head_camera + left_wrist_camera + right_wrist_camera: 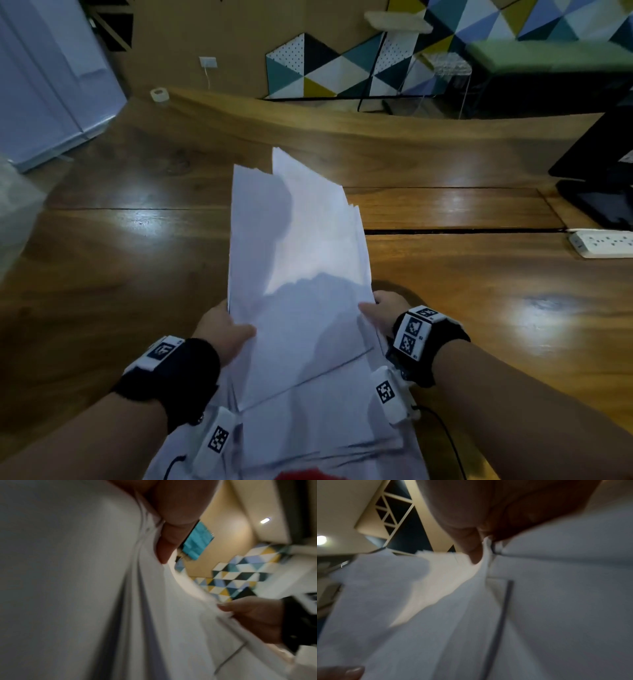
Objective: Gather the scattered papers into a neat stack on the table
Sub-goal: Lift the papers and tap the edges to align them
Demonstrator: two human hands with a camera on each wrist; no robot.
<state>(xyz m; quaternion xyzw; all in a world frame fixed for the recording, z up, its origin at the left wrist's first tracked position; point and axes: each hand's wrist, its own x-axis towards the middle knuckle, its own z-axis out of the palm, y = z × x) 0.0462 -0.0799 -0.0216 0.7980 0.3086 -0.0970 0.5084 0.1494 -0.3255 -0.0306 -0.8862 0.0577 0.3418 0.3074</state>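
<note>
A bundle of several white papers (298, 260) is lifted off the wooden table (479, 291), tilted up and away from me, its far corners uneven. My left hand (226, 330) grips the bundle's left edge, thumb on top. My right hand (380, 313) grips the right edge, thumb on top as well. In the left wrist view my left thumb (168, 545) presses on the sheets (85, 588), and the right hand (254, 615) holds the opposite edge. In the right wrist view my right thumb (471, 547) pinches the paper (556, 601). The fingers beneath are hidden.
A white power strip (603, 243) lies at the table's right side, near a black monitor base (603, 202). A roll of tape (159, 94) sits at the far left corner. A white cabinet (51, 85) stands left.
</note>
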